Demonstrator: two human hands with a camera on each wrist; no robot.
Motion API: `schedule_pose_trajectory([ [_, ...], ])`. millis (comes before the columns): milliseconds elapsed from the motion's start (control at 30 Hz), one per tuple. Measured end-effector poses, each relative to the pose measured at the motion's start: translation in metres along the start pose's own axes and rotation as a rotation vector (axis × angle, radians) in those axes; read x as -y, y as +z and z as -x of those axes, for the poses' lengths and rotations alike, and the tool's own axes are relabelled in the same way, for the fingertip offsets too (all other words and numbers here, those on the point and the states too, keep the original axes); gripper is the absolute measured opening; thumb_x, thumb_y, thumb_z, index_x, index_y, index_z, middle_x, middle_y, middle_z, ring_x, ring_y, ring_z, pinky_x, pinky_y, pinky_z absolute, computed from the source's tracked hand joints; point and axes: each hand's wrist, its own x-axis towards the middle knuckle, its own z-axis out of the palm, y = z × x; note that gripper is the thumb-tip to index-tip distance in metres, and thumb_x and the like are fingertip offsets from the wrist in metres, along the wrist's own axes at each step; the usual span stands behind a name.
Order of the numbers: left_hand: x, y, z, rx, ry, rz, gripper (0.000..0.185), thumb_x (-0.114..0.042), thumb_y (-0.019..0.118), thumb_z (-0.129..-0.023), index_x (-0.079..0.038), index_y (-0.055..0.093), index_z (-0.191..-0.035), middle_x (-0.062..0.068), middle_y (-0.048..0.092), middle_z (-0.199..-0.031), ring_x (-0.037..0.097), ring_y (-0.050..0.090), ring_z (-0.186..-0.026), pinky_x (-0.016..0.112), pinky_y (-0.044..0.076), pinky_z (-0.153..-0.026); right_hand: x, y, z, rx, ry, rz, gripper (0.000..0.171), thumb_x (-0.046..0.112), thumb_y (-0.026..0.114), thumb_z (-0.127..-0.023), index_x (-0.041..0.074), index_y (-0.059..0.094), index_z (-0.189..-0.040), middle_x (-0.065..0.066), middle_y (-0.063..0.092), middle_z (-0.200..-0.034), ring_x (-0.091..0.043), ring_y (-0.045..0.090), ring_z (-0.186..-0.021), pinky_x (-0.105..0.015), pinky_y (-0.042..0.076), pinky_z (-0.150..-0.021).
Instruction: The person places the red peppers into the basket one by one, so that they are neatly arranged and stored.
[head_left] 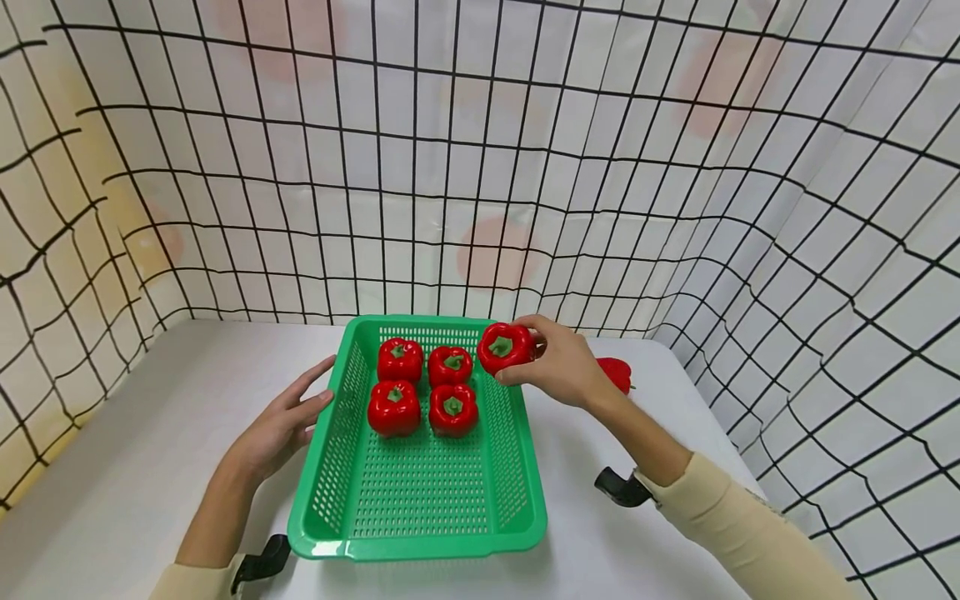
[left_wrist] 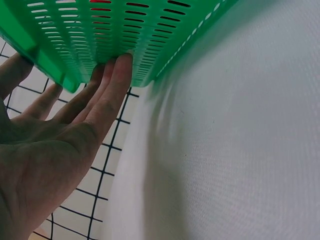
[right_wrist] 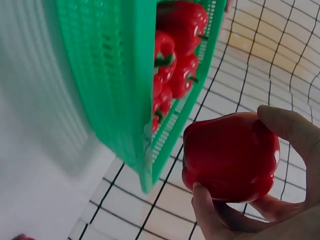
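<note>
My right hand grips a red bell pepper between thumb and fingers, above the far right rim of a green plastic basket. In the right wrist view, that bell pepper is raised beside the basket's outer wall, its body plain to see between the fingertips. Several more red bell peppers stand stem up in two rows in the basket's far half. My left hand is at the basket's left side; in the left wrist view its extended fingers touch the slotted outer wall.
Another red bell pepper lies on the white table right of the basket, partly hidden by my right hand and wrist. Black grid netting rises behind and along both sides. A dark wrist mount sits at each sleeve.
</note>
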Motion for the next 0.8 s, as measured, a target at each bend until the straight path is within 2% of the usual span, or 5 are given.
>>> schedule_pose_trajectory([
  [600,0.0,-0.001,0.0,-0.005,-0.006,0.005,0.069,-0.032,0.051,-0.107,-0.03,0.014,-0.164,0.013,0.057,-0.141,0.027,0.072,-0.111,0.043,0.06,-0.09,0.033,0.044,-0.006,0.202,-0.004,-0.151,0.076,0.028,0.091,-0.071,0.022,0.057,-0.139,-0.003,0.066,-0.125,-0.028,0.061,-0.119,-0.04,0.063,-0.082],
  [800,0.0,-0.001,-0.001,0.006,-0.003,0.014,0.065,-0.029,0.049,-0.108,-0.028,0.016,-0.164,0.02,0.053,-0.144,0.026,0.071,-0.112,0.041,0.061,-0.089,0.04,0.061,-0.005,0.292,-0.039,-0.205,0.069,0.024,0.091,-0.072,0.021,0.06,-0.134,-0.002,0.067,-0.12,-0.024,0.061,-0.113,-0.039,0.063,-0.08],
])
